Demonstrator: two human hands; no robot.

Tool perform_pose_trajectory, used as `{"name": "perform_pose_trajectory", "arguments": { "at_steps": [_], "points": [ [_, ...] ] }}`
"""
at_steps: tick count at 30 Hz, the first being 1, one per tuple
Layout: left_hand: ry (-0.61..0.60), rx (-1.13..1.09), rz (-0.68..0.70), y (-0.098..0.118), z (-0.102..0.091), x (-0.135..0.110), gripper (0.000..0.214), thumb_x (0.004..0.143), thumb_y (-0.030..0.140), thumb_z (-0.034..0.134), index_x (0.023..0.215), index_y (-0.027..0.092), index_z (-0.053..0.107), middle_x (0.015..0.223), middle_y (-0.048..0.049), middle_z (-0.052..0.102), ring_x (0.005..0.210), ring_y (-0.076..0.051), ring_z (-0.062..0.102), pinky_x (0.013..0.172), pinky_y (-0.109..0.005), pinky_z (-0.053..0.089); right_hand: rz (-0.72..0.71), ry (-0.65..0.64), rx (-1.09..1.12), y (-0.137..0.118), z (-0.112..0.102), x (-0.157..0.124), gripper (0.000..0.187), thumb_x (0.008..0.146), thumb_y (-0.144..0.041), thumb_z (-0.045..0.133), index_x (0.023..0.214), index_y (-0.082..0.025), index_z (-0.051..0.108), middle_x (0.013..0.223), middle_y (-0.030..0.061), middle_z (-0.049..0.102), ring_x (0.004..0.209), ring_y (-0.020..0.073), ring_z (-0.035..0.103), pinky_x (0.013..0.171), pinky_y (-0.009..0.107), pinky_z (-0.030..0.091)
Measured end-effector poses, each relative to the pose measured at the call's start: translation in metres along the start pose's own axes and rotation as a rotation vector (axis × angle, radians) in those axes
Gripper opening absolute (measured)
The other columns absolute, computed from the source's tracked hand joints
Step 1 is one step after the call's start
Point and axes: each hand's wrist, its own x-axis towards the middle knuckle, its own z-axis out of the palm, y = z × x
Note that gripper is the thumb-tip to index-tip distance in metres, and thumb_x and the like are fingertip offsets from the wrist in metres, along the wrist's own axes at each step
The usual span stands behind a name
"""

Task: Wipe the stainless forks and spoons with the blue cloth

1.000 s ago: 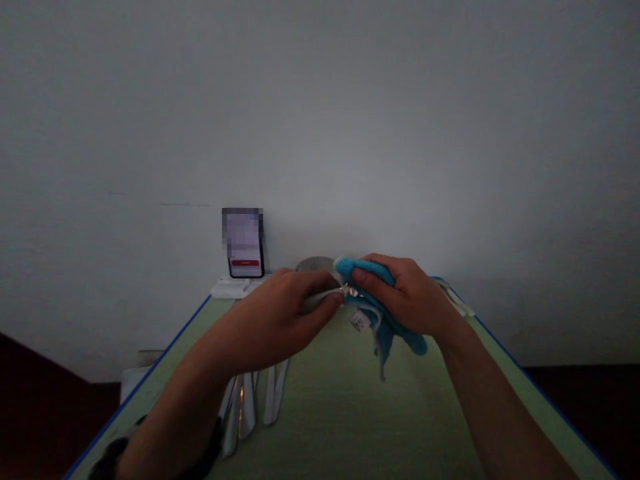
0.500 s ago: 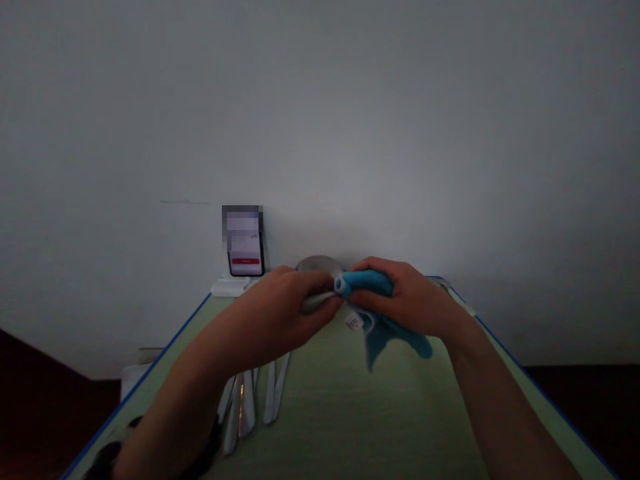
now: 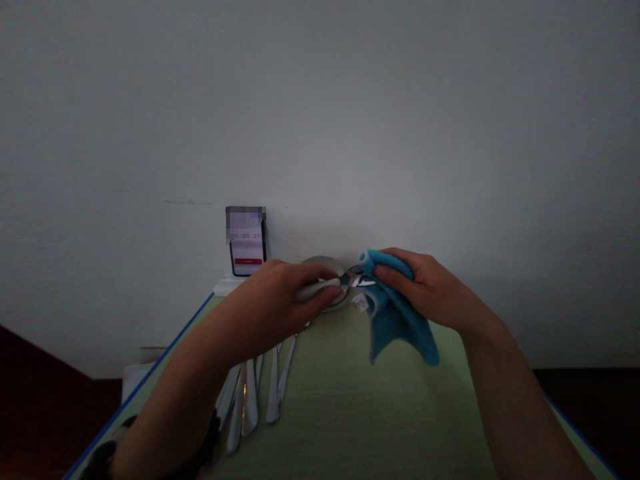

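Observation:
My left hand (image 3: 287, 293) is closed round the pale handle of a piece of cutlery (image 3: 320, 289). Its shiny metal part points right, towards the cloth, and its tip is too unclear to tell the kind. A blue cloth (image 3: 400, 327) with a white tag is pinched in my right hand (image 3: 433, 287), thumb on top. One rolled edge sticks out above the thumb, and the lower part hangs over the table. Behind my left hand a round metal bowl or dish (image 3: 320, 262) is partly hidden.
Several metal cutlery pieces (image 3: 250, 407) lie near my left forearm on the green table (image 3: 360, 413). A phone (image 3: 248, 247) leans against the wall at the back left, on a white stand (image 3: 227, 287). The wall (image 3: 380, 133) rises behind the table.
My right hand has moved right and slightly up with the cloth, away from my left hand. Metal now shows between the hands, and the cloth hangs wider.

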Motion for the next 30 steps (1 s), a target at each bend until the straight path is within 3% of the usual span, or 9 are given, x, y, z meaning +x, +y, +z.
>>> {"name": "perform_pose_trajectory", "arguments": {
  "at_steps": [4, 11, 16, 20, 24, 30],
  "points": [
    [-0.009, 0.051, -0.016, -0.005, -0.001, -0.001, 0.033, 0.082, 0.043, 0.047, 0.101, 0.025, 0.066, 0.065, 0.001, 0.067, 0.049, -0.009, 0.054, 0.051, -0.02, 0.036, -0.012, -0.109, -0.01, 0.004, -0.002, -0.002, 0.025, 0.082, -0.035, 0.052, 0.103, -0.023, 0.059, 0.094, -0.0002, 0.064, 0.083, 0.0146, 0.059, 0.072, 0.025, 0.044],
    [0.028, 0.141, 0.048, 0.001, 0.001, 0.0, 0.03, 0.082, 0.038, 0.046, 0.097, 0.024, 0.067, 0.072, -0.0014, 0.069, 0.057, -0.013, 0.057, 0.056, -0.023, 0.037, -0.018, -0.144, -0.069, -0.008, 0.003, -0.002, 0.028, 0.084, -0.029, 0.047, 0.112, -0.025, 0.053, 0.093, 0.0002, 0.064, 0.077, 0.0136, 0.058, 0.066, 0.025, 0.045],
    [0.021, 0.145, 0.054, 0.0, 0.002, 0.001, 0.026, 0.083, 0.038, 0.048, 0.097, 0.026, 0.066, 0.073, 0.0002, 0.068, 0.059, -0.013, 0.058, 0.056, -0.022, 0.037, -0.007, -0.207, -0.053, -0.015, 0.004, -0.002, 0.037, 0.086, -0.041, 0.044, 0.12, -0.026, 0.047, 0.1, 0.0016, 0.063, 0.08, 0.0144, 0.059, 0.068, 0.025, 0.044],
    [0.015, 0.135, 0.043, 0.0, 0.001, 0.001, 0.027, 0.083, 0.039, 0.046, 0.097, 0.025, 0.065, 0.074, -0.0002, 0.068, 0.062, -0.013, 0.058, 0.057, -0.022, 0.037, -0.041, -0.151, -0.061, -0.015, 0.007, 0.001, 0.033, 0.089, -0.039, 0.037, 0.116, -0.027, 0.053, 0.097, 0.0011, 0.065, 0.084, 0.0149, 0.059, 0.072, 0.026, 0.043],
    [0.013, 0.097, 0.045, 0.002, 0.0, 0.0, 0.026, 0.083, 0.039, 0.048, 0.097, 0.026, 0.065, 0.069, 0.0015, 0.067, 0.056, -0.011, 0.056, 0.055, -0.021, 0.036, -0.064, -0.145, -0.081, -0.012, 0.007, 0.002, 0.033, 0.087, -0.033, 0.044, 0.118, -0.028, 0.053, 0.096, -0.0005, 0.066, 0.076, 0.0129, 0.06, 0.066, 0.024, 0.043],
    [-0.004, 0.058, 0.046, -0.002, 0.004, 0.001, 0.025, 0.081, 0.041, 0.05, 0.092, 0.025, 0.066, 0.063, 0.0029, 0.064, 0.052, -0.009, 0.053, 0.054, -0.02, 0.034, -0.053, -0.218, -0.075, -0.005, -0.002, -0.003, 0.046, 0.084, -0.029, 0.049, 0.13, -0.028, 0.041, 0.12, -0.0002, 0.057, 0.094, 0.0145, 0.058, 0.077, 0.026, 0.046]
  ]
}}
